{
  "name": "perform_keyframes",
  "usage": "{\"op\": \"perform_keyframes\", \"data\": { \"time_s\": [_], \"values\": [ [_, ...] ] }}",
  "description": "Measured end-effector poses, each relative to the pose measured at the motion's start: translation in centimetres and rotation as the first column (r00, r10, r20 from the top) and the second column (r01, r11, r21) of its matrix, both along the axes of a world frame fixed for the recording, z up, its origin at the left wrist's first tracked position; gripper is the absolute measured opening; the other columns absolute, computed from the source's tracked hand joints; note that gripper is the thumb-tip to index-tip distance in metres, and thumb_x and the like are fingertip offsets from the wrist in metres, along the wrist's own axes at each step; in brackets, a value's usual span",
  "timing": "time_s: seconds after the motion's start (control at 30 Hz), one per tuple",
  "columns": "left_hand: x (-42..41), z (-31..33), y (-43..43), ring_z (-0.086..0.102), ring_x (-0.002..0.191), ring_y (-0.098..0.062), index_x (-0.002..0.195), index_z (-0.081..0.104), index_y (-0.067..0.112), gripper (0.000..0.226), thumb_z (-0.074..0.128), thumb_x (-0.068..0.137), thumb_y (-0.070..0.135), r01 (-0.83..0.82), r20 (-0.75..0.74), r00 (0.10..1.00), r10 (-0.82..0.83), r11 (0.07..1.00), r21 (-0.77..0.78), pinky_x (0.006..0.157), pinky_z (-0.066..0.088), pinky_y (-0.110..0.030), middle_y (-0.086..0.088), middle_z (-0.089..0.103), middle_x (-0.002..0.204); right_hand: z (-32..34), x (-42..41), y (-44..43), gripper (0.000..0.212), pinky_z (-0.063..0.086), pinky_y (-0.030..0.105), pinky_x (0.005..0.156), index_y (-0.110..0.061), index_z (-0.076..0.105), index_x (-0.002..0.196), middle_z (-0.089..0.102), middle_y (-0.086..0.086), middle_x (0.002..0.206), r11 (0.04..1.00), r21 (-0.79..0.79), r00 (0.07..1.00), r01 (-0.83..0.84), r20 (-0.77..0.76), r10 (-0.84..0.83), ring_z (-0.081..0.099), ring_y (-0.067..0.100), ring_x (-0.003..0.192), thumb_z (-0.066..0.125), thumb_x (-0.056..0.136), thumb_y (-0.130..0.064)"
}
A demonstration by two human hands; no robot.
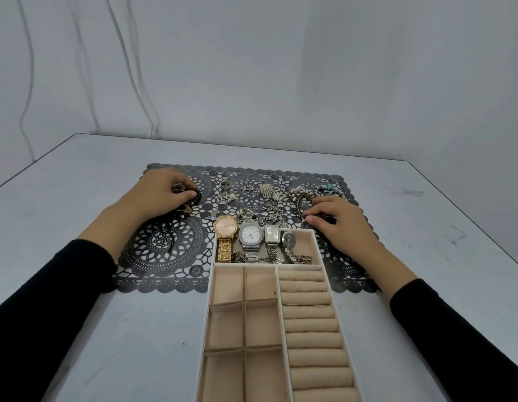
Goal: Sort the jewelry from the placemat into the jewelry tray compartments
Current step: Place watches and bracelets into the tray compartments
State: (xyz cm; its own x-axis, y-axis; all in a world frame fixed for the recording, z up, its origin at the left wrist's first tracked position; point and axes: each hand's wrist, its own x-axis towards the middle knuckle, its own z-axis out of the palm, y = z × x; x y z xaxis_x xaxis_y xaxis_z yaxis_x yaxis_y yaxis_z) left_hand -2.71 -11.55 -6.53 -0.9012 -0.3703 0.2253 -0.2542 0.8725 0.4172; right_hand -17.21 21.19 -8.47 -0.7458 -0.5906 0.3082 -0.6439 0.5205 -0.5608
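- Jewelry (263,198) lies scattered over the far half of the placemat (165,250): rings, chains, a fan-shaped brooch (266,189) and a turquoise-beaded piece (327,187).
- Left hand (162,192) rests at the mat's far left, its fingers curled round a dark beaded piece (195,197).
- Right hand (339,224) rests on the mat's right side, thumb and forefinger pinching a metal bracelet (302,203) just beyond the tray's far right corner.
- The jewelry tray (210,285) sits in the middle, its far end overlapping the mat's near edge.
- Its far compartment holds four watches side by side: a gold watch (225,227), a silver watch (250,235), a small rectangular watch (271,234) and a dark-dial watch (288,239).
- Nearer, square compartments (227,329) fill the left side and ring rolls (310,311) the right.
- Everything stands on a pale grey counter (107,329); both forearms wear black sleeves (49,285).
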Motion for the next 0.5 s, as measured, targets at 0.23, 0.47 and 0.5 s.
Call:
{"op": "perform_keyframes", "data": {
  "time_s": [0.23, 0.47, 0.5],
  "values": [
    [0.0, 0.5, 0.8, 0.057, 0.095, -0.008, 0.091, 0.067, 0.030, 0.006, 0.068, 0.091, 0.025, 0.010, -0.097, 0.995, 0.005, 0.988, 0.151, 0.084, 0.038, -0.024, 0.012, 0.065, 0.094, 0.2, 0.4, 0.1, 0.010, 0.046, 0.016, 0.087, -0.023, 0.073, 0.093, 0.067, -0.009, 0.099, 0.989, -0.146, 0.999, -0.034, -0.021, 0.031, 0.059, 0.005, 0.095, 0.068, 0.088, -0.017],
    [0.4, 2.4, 2.3, 0.067, 0.087, -0.011, 0.096, 0.071, 0.023, 0.006, 0.069, 0.090, 0.022, 0.146, -0.276, 0.960, -0.037, 0.910, 0.388, 0.086, 0.050, -0.025, 0.002, 0.073, 0.092, 1.0, 1.0, -0.2, 0.014, 0.044, 0.009, 0.079, -0.024, 0.073, 0.101, 0.067, -0.018, 0.090, 0.957, -0.289, 0.999, 0.003, -0.046, -0.017, 0.061, -0.003, 0.087, 0.067, 0.089, -0.019],
    [0.4, 2.6, 2.5, 0.068, 0.086, -0.009, 0.096, 0.071, 0.023, 0.006, 0.069, 0.091, 0.021, 0.161, -0.300, 0.953, -0.035, 0.899, 0.406, 0.086, 0.050, -0.025, 0.005, 0.074, 0.090, 1.1, 1.1, -0.3, 0.014, 0.044, 0.006, 0.077, -0.024, 0.073, 0.100, 0.067, -0.019, 0.088, 0.952, -0.305, 0.999, 0.011, -0.040, -0.024, 0.061, -0.005, 0.085, 0.067, 0.089, -0.019]
  ]
}}
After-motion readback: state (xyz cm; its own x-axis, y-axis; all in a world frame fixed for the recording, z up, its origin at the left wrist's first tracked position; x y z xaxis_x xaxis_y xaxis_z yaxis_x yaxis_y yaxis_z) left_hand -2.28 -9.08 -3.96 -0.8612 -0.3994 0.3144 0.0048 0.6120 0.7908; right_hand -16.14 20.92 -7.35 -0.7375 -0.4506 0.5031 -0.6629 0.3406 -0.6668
